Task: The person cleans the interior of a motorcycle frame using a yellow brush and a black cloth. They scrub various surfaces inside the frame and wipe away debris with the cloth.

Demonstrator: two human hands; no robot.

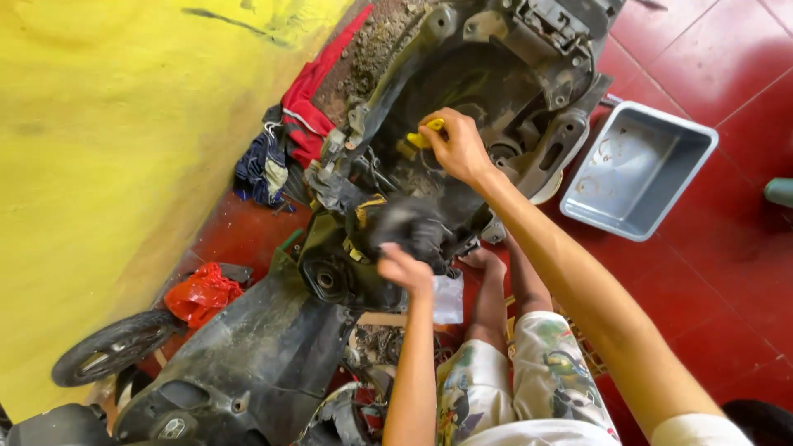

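A stripped black scooter frame [462,91] stands against a yellow wall, its engine bay exposed. My right hand [457,147] reaches into the bay and grips a small yellow tool handle [427,135]. My left hand [406,268] rests lower down on a blurred dark engine part [409,225]; whether it grips that part is unclear. Dirty black body panels [256,355] lie toward the front of the scooter.
A grey plastic tub [636,169] sits on the red tiled floor at right. Red and blue rags [285,136] lie by the yellow wall [99,165]. A red plastic bag [201,295] and a small wheel [111,347] are at lower left. My knees [512,380] are below.
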